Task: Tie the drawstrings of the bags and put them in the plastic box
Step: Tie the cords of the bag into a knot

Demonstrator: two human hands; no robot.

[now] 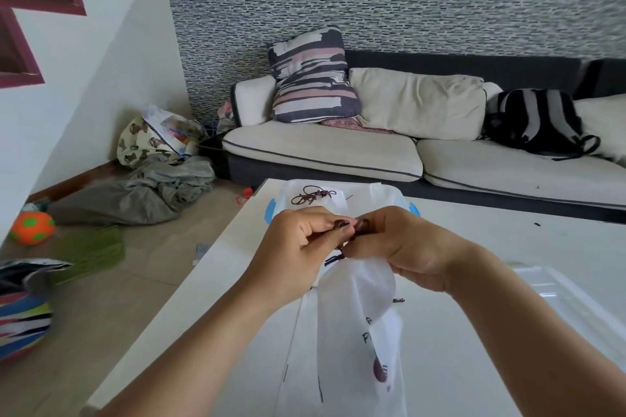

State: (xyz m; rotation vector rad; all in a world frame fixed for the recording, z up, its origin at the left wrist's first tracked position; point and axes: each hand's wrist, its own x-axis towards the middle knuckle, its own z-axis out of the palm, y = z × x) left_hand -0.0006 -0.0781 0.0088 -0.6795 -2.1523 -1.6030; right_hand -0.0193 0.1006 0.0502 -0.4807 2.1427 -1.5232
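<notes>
A white drawstring bag (359, 325) with dark printed letters hangs from my two hands above the white table (508, 247). My left hand (294, 254) and my right hand (403, 250) meet at the bag's gathered mouth, each pinching the dark maroon drawstring (345, 223) between fingertips. Behind my hands stands a clear plastic box (389, 195) with blue latches; a white bag with a knotted dark drawstring (311, 196) lies inside it.
A clear box lid (559, 291) lies on the table at right. A sofa (372, 152) with cushions and a black backpack (535, 122) stands behind the table. On the floor at left are grey cloth (142, 193), an orange ball (32, 227) and bags.
</notes>
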